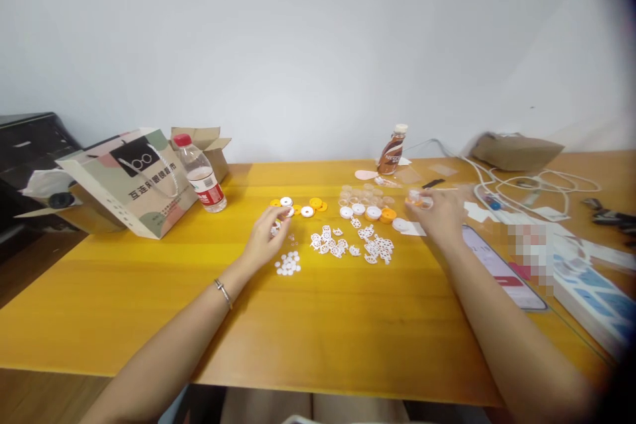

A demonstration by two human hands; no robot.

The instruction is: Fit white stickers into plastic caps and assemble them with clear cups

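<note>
My left hand (pixel 264 235) is closed, fingertips together at a group of white and orange round discs (pixel 307 211); what they pinch, if anything, is too small to make out. On the right, my right hand (pixel 441 215) grips a small clear-and-orange round piece (pixel 413 200) between thumb and fingers. Between the hands lie white openwork plastic pieces (pixel 330 243) in loose clusters. Clear round caps (pixel 365 195) stand behind a row of white and orange discs (pixel 372 212). Small white dots (pixel 288 264) lie below my left hand.
At the left stand a paper shopping bag (pixel 149 195), a red-capped water bottle (pixel 205 179) and an open cardboard box (pixel 214 152). A brown drink bottle (pixel 391 154) is at the back. A phone (pixel 501 271), white cables (pixel 529 189) and a power strip (pixel 591 298) crowd the right.
</note>
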